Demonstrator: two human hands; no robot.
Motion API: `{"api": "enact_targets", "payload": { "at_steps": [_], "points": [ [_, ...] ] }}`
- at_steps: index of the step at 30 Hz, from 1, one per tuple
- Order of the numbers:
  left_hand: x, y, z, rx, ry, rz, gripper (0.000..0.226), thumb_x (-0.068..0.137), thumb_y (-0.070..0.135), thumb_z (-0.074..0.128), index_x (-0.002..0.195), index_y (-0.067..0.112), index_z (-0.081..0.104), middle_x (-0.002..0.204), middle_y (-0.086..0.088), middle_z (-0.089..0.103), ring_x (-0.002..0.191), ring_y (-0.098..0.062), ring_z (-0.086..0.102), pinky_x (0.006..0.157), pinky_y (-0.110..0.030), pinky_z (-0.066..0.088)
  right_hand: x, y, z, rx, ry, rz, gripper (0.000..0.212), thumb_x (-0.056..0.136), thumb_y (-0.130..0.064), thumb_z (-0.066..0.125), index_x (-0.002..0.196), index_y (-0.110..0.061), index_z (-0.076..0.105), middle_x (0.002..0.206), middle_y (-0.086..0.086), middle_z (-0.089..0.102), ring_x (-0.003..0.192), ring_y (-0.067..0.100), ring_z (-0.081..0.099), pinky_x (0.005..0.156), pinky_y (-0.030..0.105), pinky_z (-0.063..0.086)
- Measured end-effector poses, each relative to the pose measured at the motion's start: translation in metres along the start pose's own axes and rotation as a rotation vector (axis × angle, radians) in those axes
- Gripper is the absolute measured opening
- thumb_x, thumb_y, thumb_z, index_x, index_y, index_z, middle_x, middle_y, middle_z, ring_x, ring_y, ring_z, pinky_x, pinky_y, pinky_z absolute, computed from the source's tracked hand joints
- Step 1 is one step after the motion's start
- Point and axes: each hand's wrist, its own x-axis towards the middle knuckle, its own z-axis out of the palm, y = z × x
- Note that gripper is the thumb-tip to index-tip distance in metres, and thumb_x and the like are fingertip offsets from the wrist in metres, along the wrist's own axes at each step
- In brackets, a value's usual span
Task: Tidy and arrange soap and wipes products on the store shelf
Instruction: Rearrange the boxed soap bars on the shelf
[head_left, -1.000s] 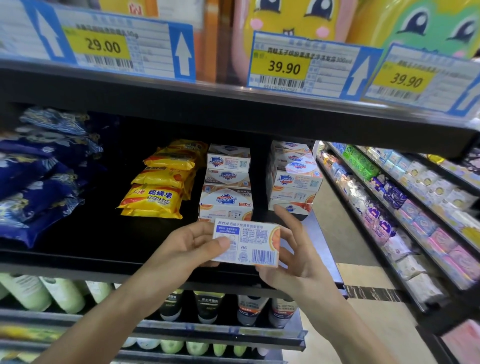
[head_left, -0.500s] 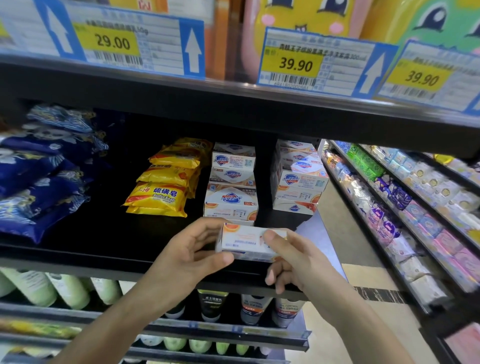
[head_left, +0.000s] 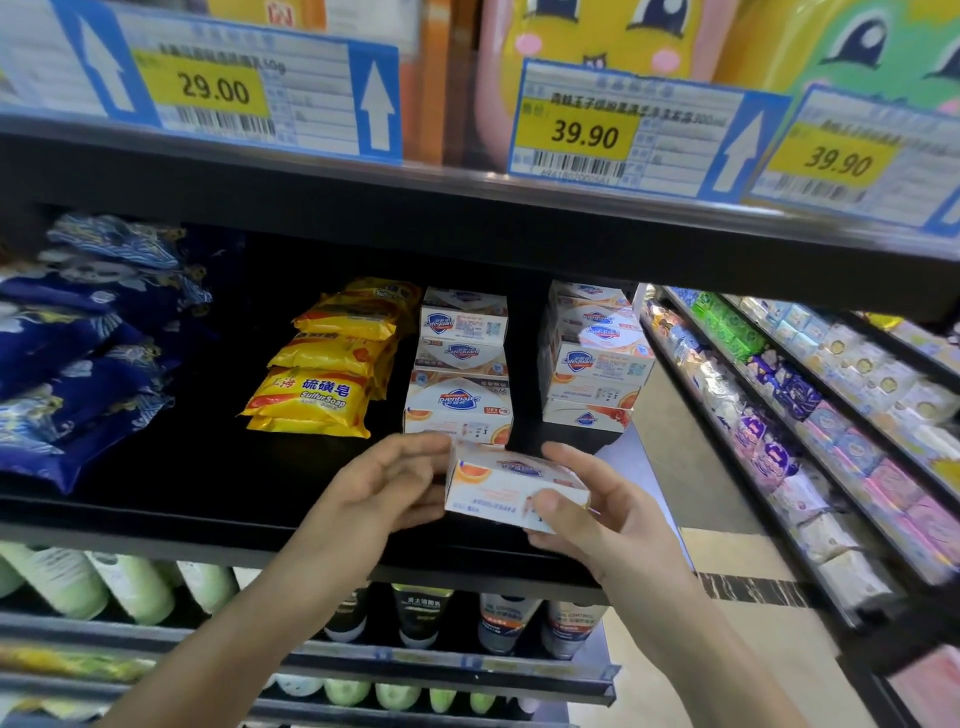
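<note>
You hold one white soap box (head_left: 514, 486) between both hands, just in front of the black shelf (head_left: 156, 499) edge and below the middle stack of soap boxes (head_left: 460, 374). Your left hand (head_left: 387, 486) sits against the box's left end, fingers curled toward it and fingertips meeting that end, so that grip is closed on the box. Your right hand (head_left: 597, 512) wraps the right end: the thumb presses on the near face and the fingers reach round the far side, so that grip too is closed on the box. The box lies roughly level, its broad top face with an orange-slice print turned up and its long printed side toward you. It hangs in the air, clear of the shelf board, with its far edge close under the lowest box of the middle stack; whether they touch cannot be told. To the right of that stack stands a second stack of soap boxes (head_left: 592, 364), and to its left a pile of yellow sulfur soap packs (head_left: 317, 389). Farther left lie dark blue wipes packs (head_left: 78, 353). Above, price tags (head_left: 582, 130) hang on the upper shelf's rail, and below stand bottles and tubes (head_left: 415, 613).
</note>
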Motion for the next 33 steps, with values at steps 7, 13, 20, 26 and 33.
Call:
{"api": "enact_targets", "payload": {
  "at_steps": [7,13,20,26,33],
  "points": [
    [0.003,0.005,-0.004,0.009,-0.136,-0.056,0.049,0.091,0.059,0.071,0.132,0.034,0.063,0.124,0.006,0.075,0.113,-0.017,0.073,0.087,-0.022,0.059,-0.004,0.009,-0.007,-0.038,-0.112,-0.149,0.063,0.076,-0.016,0.087,0.131,-0.036,0.061,0.13,-0.003,0.071,0.118,0.021,0.07,0.086,0.024,0.058],
    [-0.005,0.001,-0.006,0.197,-0.272,0.064,0.081,0.073,0.027,0.093,0.135,0.057,0.051,0.134,0.023,0.062,0.122,-0.012,0.065,0.096,-0.023,0.055,-0.003,0.016,-0.012,-0.146,-0.14,-0.175,0.068,0.078,-0.013,0.085,0.134,-0.035,0.055,0.135,0.001,0.066,0.125,0.026,0.064,0.089,0.035,0.059],
    [-0.008,-0.004,0.001,0.38,-0.111,0.184,0.079,0.078,0.015,0.092,0.128,0.06,0.052,0.131,0.016,0.061,0.117,-0.01,0.066,0.087,-0.027,0.061,-0.004,0.015,-0.011,-0.17,-0.177,-0.175,0.066,0.083,0.002,0.081,0.133,-0.032,0.054,0.132,0.001,0.068,0.124,0.025,0.064,0.083,0.032,0.06],
    [-0.009,0.007,-0.006,0.555,-0.066,0.321,0.072,0.075,0.038,0.091,0.131,0.059,0.049,0.13,0.025,0.059,0.118,-0.006,0.06,0.08,-0.022,0.058,-0.004,0.012,-0.013,-0.351,-0.089,-0.199,0.088,0.075,-0.012,0.079,0.143,-0.052,0.039,0.123,-0.014,0.068,0.114,0.015,0.066,0.086,0.031,0.06],
    [0.012,0.053,-0.012,0.701,0.127,0.399,0.074,0.066,0.064,0.079,0.133,0.052,0.051,0.115,0.031,0.063,0.108,0.004,0.059,0.077,-0.02,0.049,0.009,0.017,-0.018,-0.882,0.133,-0.356,0.065,0.084,-0.006,0.063,0.14,-0.039,0.054,0.127,-0.028,0.055,0.122,0.001,0.048,0.095,0.011,0.039]
  ]
}}
